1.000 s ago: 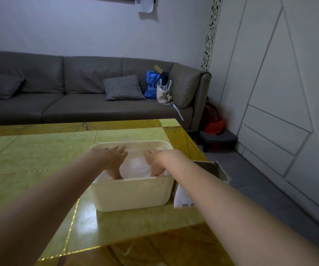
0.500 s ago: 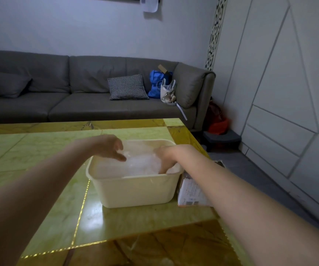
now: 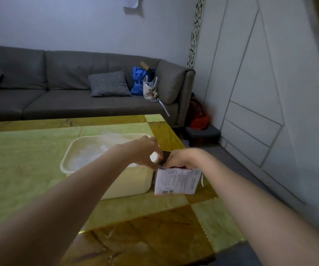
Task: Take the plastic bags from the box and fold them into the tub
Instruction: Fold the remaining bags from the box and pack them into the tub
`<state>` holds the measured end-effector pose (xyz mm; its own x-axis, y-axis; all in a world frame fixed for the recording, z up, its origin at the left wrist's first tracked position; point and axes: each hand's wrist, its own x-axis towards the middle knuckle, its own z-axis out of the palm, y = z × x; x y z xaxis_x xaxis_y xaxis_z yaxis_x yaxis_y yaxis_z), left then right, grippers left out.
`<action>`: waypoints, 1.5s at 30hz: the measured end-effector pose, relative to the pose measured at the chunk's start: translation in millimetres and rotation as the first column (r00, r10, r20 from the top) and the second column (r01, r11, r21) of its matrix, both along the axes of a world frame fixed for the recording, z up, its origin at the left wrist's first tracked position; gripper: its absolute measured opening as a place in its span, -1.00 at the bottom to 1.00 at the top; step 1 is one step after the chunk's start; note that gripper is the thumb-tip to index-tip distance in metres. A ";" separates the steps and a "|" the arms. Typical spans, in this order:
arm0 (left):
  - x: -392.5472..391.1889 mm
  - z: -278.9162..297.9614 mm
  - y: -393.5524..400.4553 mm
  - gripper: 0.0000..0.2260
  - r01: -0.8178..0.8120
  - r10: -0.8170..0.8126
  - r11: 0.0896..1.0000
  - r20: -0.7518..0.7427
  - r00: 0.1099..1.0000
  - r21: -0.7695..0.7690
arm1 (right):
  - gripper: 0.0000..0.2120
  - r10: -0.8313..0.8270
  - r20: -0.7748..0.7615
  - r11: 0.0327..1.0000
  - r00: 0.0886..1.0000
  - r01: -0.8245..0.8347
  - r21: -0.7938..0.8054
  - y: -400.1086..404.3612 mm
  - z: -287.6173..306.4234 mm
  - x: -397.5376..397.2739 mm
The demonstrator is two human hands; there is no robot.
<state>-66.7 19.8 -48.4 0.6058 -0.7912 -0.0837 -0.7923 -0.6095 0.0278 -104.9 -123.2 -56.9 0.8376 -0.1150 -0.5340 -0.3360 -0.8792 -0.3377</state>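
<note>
A cream plastic tub [image 3: 128, 182] sits on the green and gold table [image 3: 30, 150], with crumpled clear plastic bags [image 3: 95, 150] lying inside it. Right beside the tub stands a small cardboard box [image 3: 176, 182] with a shipping label on its near side. My left hand [image 3: 144, 151] reaches across the tub's right corner to the box's top, and its fingers pinch a small white bundle [image 3: 154, 157]. My right hand [image 3: 182, 158] is at the box's opening with its fingers dipping inside, where they are hidden.
The table's right edge [image 3: 176, 135] runs just beyond the box, with grey floor past it. A grey sofa [image 3: 58, 89] with a checked cushion and bags stands behind the table. White wall panels [image 3: 260, 93] are to the right.
Both hands have left the tub and moved right to the cardboard box. The left hand now pinches a small white bundle, and the right hand's fingers are in the box.
</note>
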 end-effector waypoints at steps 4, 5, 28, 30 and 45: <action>-1.5 -2.7 -5.7 -0.72 0.055 -0.057 0.998 0.073 0.996 0.028 | -0.80 0.029 0.183 1.000 0.983 -0.031 0.005 0.9 -7.6 -0.1; -1.3 -2.6 -6.5 -0.74 0.058 -0.060 0.998 0.076 0.995 0.040 | -0.82 0.012 0.211 0.998 0.977 -0.023 0.050 0.9 -7.0 0.1; -15.1 43.5 -12.5 -0.94 -0.686 0.091 0.355 -0.707 0.702 -0.635 | -0.53 -0.382 0.544 0.801 0.747 -0.027 0.598 -18.4 55.8 -9.0; -13.9 44.6 -7.0 -0.90 -0.733 0.127 0.333 -0.742 0.658 -0.593 | -0.57 -0.418 0.564 0.833 0.712 0.053 0.551 -20.3 48.6 -7.9; -18.0 53.3 14.4 -0.82 -0.832 0.036 0.399 -0.900 0.434 -0.386 | -0.80 0.298 0.832 0.951 0.469 -0.065 -0.304 3.9 53.7 -9.7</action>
<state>-84.7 34.2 4.9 0.8924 -0.3709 -0.2570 0.1724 -0.2461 0.9538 -114.7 -119.2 -3.2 0.8705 0.0932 0.4832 0.1975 -0.9655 -0.1696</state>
